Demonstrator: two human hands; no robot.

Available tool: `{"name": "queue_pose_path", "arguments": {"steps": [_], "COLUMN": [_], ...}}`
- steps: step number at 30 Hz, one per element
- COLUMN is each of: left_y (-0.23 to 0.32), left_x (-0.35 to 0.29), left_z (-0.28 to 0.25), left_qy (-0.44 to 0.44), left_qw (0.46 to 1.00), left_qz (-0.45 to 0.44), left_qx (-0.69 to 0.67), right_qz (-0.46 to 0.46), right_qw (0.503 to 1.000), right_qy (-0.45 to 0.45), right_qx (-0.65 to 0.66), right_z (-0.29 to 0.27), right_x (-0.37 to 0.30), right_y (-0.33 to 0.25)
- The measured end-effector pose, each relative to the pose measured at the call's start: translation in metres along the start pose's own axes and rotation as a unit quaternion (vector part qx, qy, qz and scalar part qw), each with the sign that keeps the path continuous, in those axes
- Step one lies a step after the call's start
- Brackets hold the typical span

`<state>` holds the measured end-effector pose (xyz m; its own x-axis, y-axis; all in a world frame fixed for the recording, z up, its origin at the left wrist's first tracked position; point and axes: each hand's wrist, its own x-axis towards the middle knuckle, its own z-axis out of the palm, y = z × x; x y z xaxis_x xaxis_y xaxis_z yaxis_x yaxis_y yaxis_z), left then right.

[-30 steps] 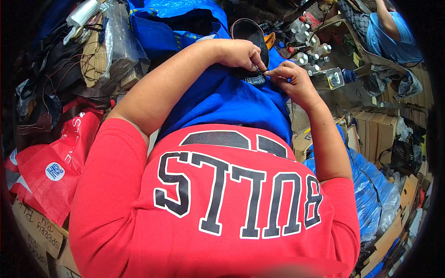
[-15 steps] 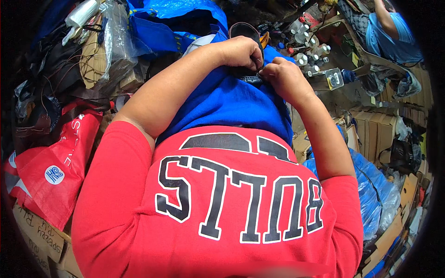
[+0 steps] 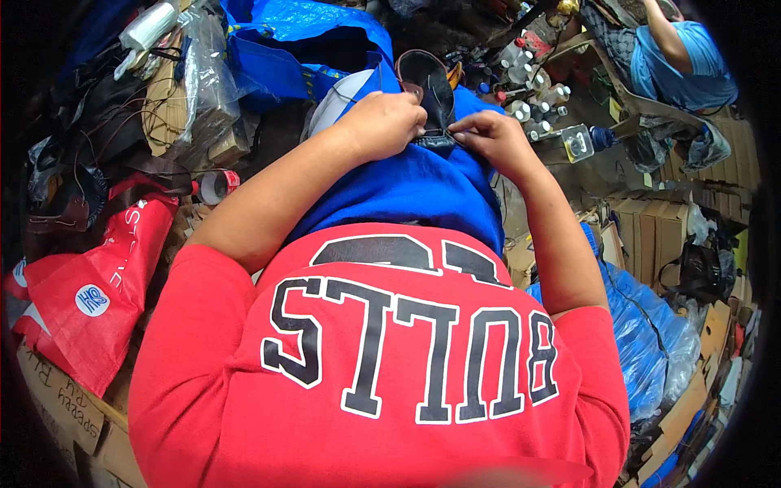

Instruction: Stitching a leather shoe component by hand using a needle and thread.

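A dark leather shoe (image 3: 440, 91) with a brownish rim at its far end lies on the blue cloth (image 3: 407, 191) over my lap. At the shoe's left side is my left hand (image 3: 386, 124), its fingers curled tight near the edge. My right hand (image 3: 490, 138) pinches with thumb and forefinger at the near right edge of the shoe. What either set of fingers holds is too small to make out. Part of the shoe's left side is hidden behind my left hand.
An open blue bag (image 3: 317, 49) lies beyond my left hand. Several small bottles (image 3: 537, 106) stand at the far right. A red bag (image 3: 106, 285) is at left, cardboard boxes (image 3: 651, 236) at right. Another person in a blue shirt (image 3: 683, 69) sits at the upper right.
My hands have drawn apart: the left moved left and toward me, the right slightly outward. More of the shoe shows between them.
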<state>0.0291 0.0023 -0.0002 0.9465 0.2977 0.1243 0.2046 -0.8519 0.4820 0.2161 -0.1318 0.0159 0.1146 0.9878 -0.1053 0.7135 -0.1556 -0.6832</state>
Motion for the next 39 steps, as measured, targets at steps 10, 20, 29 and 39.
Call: {"name": "queue_pose_path", "arguments": {"steps": [10, 20, 29, 39], "left_y": [-0.075, -0.032, -0.087, -0.192], "left_x": [-0.06, -0.009, -0.031, 0.023], "left_z": [-0.087, -0.054, -0.069, -0.036], "left_qy": [0.003, 0.164, 0.166, 0.115], "left_qw": [0.945, 0.51, 0.58, 0.942], "left_qz": [-0.251, -0.093, -0.223, -0.253], "left_qx": [-0.208, -0.839, -0.766, -0.187], "right_qz": [-0.131, 0.144, 0.147, 0.033], "right_qw": [0.65, 0.932, 0.949, 0.962], "right_qy": [0.158, 0.136, 0.108, 0.207], "right_qx": [0.732, 0.303, -0.256, 0.177], "right_z": [-0.091, -0.066, -0.013, -0.056], "right_x": [-0.111, -0.108, -0.12, -0.022], "right_y": [0.068, 0.099, 0.129, 0.054]}}
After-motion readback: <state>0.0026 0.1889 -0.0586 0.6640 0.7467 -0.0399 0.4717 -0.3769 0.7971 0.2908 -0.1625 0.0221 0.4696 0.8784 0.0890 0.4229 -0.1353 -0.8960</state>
